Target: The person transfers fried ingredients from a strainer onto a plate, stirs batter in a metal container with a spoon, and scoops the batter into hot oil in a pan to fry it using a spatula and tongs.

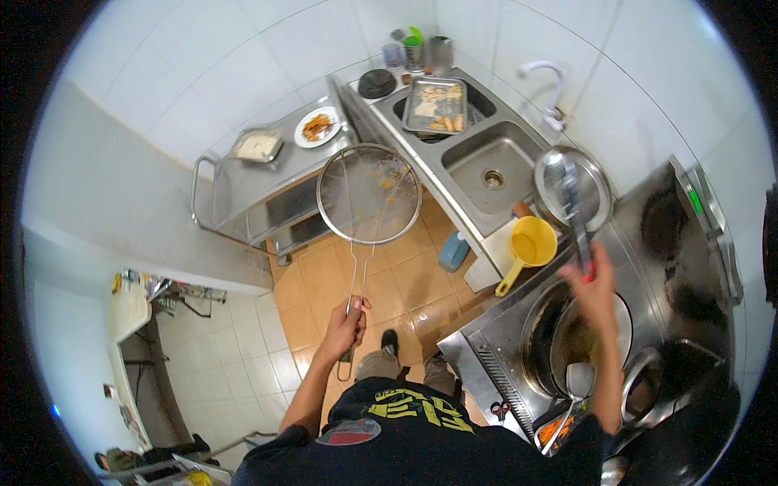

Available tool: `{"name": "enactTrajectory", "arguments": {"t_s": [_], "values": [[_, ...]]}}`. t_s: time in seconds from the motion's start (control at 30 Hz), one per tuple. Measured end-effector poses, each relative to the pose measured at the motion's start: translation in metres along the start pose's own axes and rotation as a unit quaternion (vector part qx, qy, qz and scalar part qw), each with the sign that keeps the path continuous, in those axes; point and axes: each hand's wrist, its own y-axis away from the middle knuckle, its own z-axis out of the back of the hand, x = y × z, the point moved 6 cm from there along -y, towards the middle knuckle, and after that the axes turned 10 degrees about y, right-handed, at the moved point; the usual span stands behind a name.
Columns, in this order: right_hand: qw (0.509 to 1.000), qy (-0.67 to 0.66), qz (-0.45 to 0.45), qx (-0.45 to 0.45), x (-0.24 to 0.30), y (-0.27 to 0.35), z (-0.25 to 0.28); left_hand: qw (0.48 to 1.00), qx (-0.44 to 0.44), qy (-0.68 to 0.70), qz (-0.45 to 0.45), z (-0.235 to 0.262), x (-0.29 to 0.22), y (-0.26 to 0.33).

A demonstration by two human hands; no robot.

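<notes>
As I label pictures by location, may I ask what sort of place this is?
Most likely a kitchen, perhaps a commercial one: a large pan on a steel stove, a double-basin sink, and a large strainer in the left hand.

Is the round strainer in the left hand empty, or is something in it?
Not quite empty: the strainer shows some small orange-yellow bits scattered over its mesh, mostly right of its middle.

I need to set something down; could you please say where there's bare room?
On the steel table, before the white plate; in the sink basin between tray and metal vessel. The stove is crowded around the pan.
</notes>
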Motion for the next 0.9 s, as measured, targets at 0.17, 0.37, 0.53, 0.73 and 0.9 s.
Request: {"name": "enactTrajectory", "arguments": {"t_s": [0.17,0.37,0.53,0.73,0.9], "values": [[0.950,-0.183,-0.091,0.236,0.072,0.027,-0.166,0.999,-0.028,-0.029,-0.016,0.076,-0.024,-0.028],[0.858,-0.404,-0.178,0.263,0.203,0.016,-0.286,0.998,-0.039,-0.025,-0.040,0.186,-0.064,-0.100],[0.791,-0.464,-0.274,0.291,0.274,0.003,-0.381,0.987,-0.048,-0.134,-0.069,0.287,-0.115,-0.195],[0.782,-0.478,-0.313,0.250,0.331,-0.041,-0.483,0.914,-0.044,-0.351,-0.201,0.354,-0.185,-0.310],[0.901,-0.314,-0.170,0.245,0.381,-0.127,-0.509,0.909,-0.013,-0.367,-0.197,0.377,-0.206,-0.366]]}}
